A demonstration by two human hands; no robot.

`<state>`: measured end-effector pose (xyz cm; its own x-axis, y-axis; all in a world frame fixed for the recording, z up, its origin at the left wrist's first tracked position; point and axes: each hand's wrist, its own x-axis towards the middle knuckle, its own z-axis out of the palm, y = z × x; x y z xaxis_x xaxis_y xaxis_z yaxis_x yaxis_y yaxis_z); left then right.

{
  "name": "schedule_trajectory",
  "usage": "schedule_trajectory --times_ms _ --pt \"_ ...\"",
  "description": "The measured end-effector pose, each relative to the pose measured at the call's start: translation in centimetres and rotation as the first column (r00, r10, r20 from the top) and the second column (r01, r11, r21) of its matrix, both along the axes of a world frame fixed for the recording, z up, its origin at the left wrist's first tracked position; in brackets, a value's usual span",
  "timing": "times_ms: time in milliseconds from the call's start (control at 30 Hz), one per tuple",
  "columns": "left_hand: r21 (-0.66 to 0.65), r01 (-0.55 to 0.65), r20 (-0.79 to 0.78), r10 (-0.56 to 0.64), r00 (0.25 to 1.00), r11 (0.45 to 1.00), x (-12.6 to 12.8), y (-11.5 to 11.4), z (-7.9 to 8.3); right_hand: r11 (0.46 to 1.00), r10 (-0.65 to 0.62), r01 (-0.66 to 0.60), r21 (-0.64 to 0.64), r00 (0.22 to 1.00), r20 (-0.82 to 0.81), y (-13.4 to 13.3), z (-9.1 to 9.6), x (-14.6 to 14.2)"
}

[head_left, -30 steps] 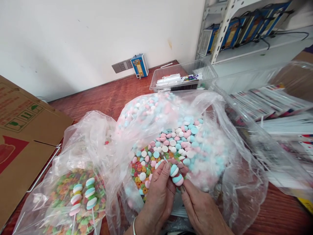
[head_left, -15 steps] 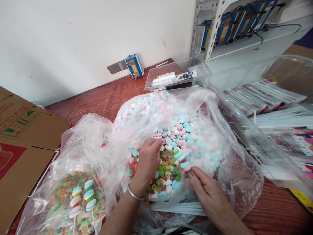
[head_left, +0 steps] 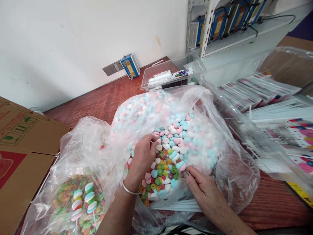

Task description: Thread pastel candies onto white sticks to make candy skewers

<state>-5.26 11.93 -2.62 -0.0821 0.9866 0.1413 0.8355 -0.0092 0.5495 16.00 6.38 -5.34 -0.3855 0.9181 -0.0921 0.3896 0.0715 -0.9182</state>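
My right hand [head_left: 201, 184] pinches the lower end of a candy skewer [head_left: 177, 160], strung with pastel marshmallows and coloured gummy rings; its stick is mostly hidden by my fingers. My left hand [head_left: 144, 155] reaches into the open plastic bag, fingertips pinched among the pink, blue and white marshmallows [head_left: 174, 130]. Whether a piece sits between those fingertips is hard to see. Below them lies a heap of fruit-coloured gummy rings [head_left: 158, 176] mixed with marshmallows. Two finished-looking candy skewers, one with a pink end [head_left: 77, 205] and one greener [head_left: 90, 197], rest on the left bag.
A bag of gummy rings [head_left: 66, 192] lies at left beside a cardboard box [head_left: 24, 137]. White sticks [head_left: 176, 205] lie in front of me. Clear plastic bins, one at the back [head_left: 146, 83] and one at right [head_left: 230, 119], hold packaging. A blue device [head_left: 130, 66] stands against the wall.
The camera view has shifted slightly. My left fingertips have moved a little up and are still among the marshmallows; my right hand keeps holding the skewer in about the same place.
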Motion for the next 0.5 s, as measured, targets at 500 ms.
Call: schedule_trajectory --times_ms 500 --pt "-0.104 0.080 -0.251 -0.104 0.962 0.991 0.77 -1.00 -0.43 1.000 -0.013 0.013 0.008 1.000 -0.006 0.09 0.23 0.00"
